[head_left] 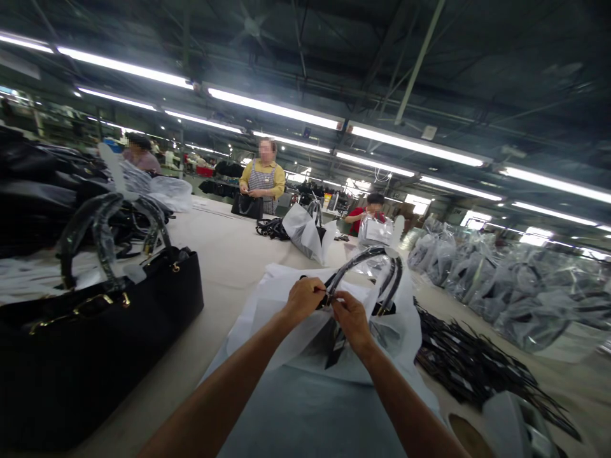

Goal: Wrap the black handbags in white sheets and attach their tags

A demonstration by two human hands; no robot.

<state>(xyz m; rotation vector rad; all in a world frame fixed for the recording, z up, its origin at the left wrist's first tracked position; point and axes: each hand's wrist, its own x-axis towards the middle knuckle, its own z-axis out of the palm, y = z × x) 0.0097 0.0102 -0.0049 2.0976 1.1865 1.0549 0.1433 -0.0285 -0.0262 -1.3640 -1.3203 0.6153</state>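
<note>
Fingertip work at the foot of a bag handle

Take the hands as the middle of the dial. The left hand and right hand meet at the handle's foot, the fingertips of both pinched on it; any small part between them is too hidden to make out. The handbag stands on the tabletop directly below, largely covered by white wrapping, its handles arching towards one o'clock. A dark tag hangs at six o'clock.

The step in hand looks like attaching or adjusting something at that foot. The next move seems to call for one hand steadying the handle while the other does the fine work, without dragging on the thin wrapping.

At nine o'clock stands a black bag, unwrapped except for clear film on its handles. Dark straps lie heaped between three and four o'clock, and plastic-covered bags stand beyond them at three. At eleven, well apart, is a person in a checked apron.
</note>
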